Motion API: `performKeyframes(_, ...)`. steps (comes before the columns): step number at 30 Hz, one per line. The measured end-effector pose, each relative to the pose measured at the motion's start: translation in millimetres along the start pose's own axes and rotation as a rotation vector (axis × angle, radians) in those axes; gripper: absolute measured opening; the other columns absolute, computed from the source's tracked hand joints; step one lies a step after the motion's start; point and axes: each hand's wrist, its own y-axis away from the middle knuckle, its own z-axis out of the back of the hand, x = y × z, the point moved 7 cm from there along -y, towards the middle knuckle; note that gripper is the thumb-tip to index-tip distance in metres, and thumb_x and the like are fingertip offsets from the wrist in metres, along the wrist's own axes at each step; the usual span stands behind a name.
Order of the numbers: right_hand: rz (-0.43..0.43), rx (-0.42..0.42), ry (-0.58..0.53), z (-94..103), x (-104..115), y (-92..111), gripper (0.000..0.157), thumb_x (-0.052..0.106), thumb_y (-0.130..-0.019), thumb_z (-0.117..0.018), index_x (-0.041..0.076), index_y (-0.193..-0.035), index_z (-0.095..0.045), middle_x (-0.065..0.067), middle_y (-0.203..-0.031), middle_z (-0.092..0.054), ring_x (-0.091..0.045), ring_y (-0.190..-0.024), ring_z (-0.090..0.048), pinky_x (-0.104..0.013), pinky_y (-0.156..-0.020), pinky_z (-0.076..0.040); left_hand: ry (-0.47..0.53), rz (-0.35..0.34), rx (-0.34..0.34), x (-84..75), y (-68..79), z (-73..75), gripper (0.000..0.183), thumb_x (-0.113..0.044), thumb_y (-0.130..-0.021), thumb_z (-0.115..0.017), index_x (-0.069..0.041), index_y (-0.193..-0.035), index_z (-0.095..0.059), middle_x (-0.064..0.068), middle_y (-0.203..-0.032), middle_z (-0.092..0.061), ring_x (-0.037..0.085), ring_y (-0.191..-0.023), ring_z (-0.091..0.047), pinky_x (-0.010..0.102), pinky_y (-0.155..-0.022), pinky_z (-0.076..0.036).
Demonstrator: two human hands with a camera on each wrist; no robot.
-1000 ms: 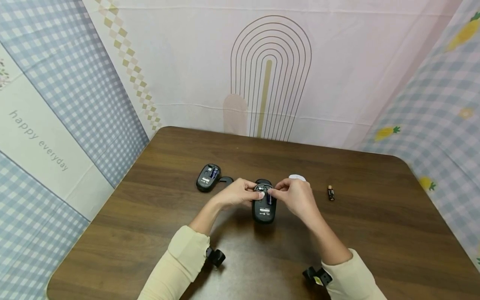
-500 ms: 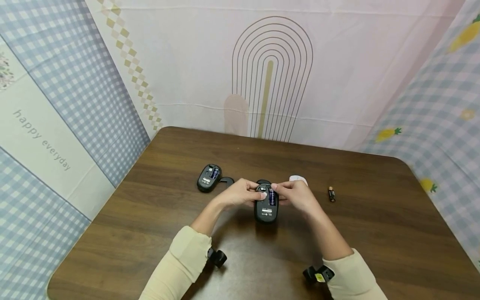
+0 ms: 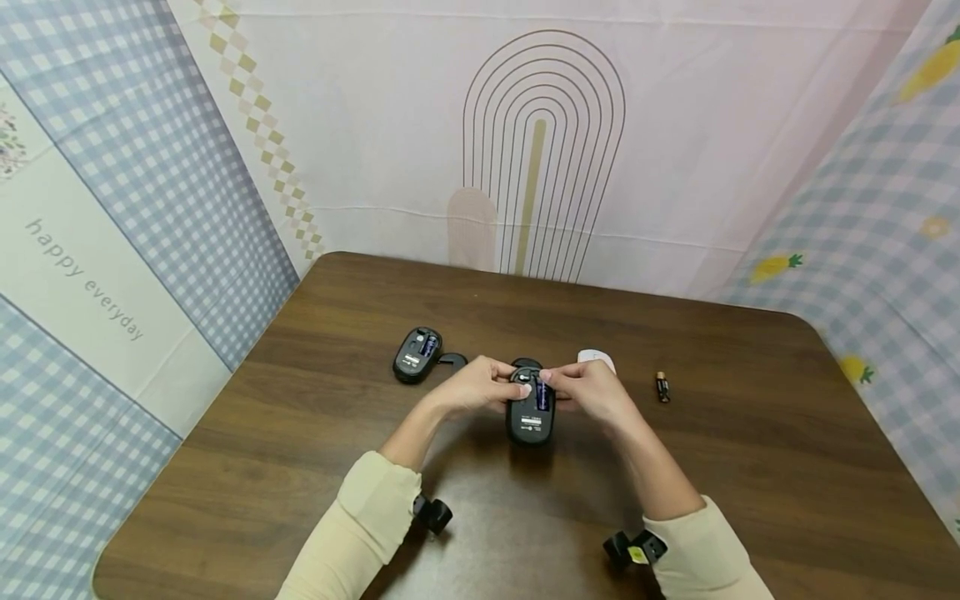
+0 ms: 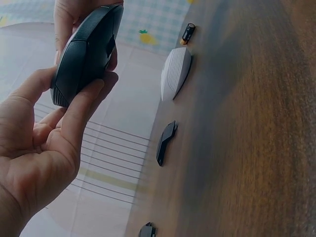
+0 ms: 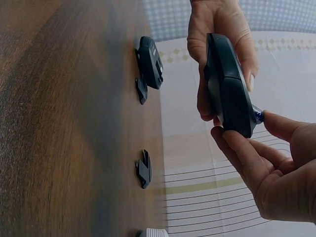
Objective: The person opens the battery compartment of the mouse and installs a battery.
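A black computer mouse (image 3: 531, 427) is held up off the table, underside toward the head camera. My left hand (image 3: 474, 388) grips its left side, thumb on the underside and fingers behind, as the left wrist view shows. In its bay lies a blue battery (image 3: 543, 398); in the right wrist view one end of that battery (image 5: 258, 115) sticks out above the underside. My right hand (image 3: 592, 393) has its thumb against this end and its fingers on the mouse's other face, pinching both together. Most of the battery is hidden in the right wrist view.
Left on the wooden table (image 3: 315, 475) lies another black mouse (image 3: 409, 368), upturned with a battery inside, beside a dark cover (image 3: 454, 360). Another dark cover (image 5: 144, 170) lies behind the held mouse. A white mouse (image 3: 596, 357) and a loose battery (image 3: 662, 387) are to the right.
The right thumb and fingers have moved up toward the bay's top end. More of the blue battery shows, and it lies lower into the bay. The left hand keeps its grip.
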Motion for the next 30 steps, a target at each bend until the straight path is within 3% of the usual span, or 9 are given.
performKeyframes(16, -0.017, 0.033, -0.062, -2.9, -0.3, -2.1, 0.031, 0.005, -0.09, -0.058, -0.02, -0.109, -0.056, -0.029, -0.106, -0.06, -0.025, -0.086, -0.064, -0.034, -0.074, -0.054, -0.041, -0.007, -0.003, -1.3, 3.1, 1.3, 0.031, -0.007, -0.089, -0.059, 0.011, -0.114, -0.058, 0.019, -0.103, -0.065, 0.022, -0.09, -0.064, 0.036, -0.077, -0.054)
performKeyframes(30, -0.013, -0.011, -0.064, 1.1, -5.2, -3.8, 0.028, 0.002, -0.09, -0.057, -0.02, -0.107, -0.057, -0.026, -0.103, -0.062, -0.016, -0.081, -0.063, -0.033, -0.072, -0.054, -0.071, 0.002, -0.017, -1.3, -1.1, 0.6, 0.029, -0.008, -0.089, -0.06, 0.009, -0.112, -0.059, 0.016, -0.099, -0.066, 0.023, -0.087, -0.066, 0.036, -0.075, -0.054)
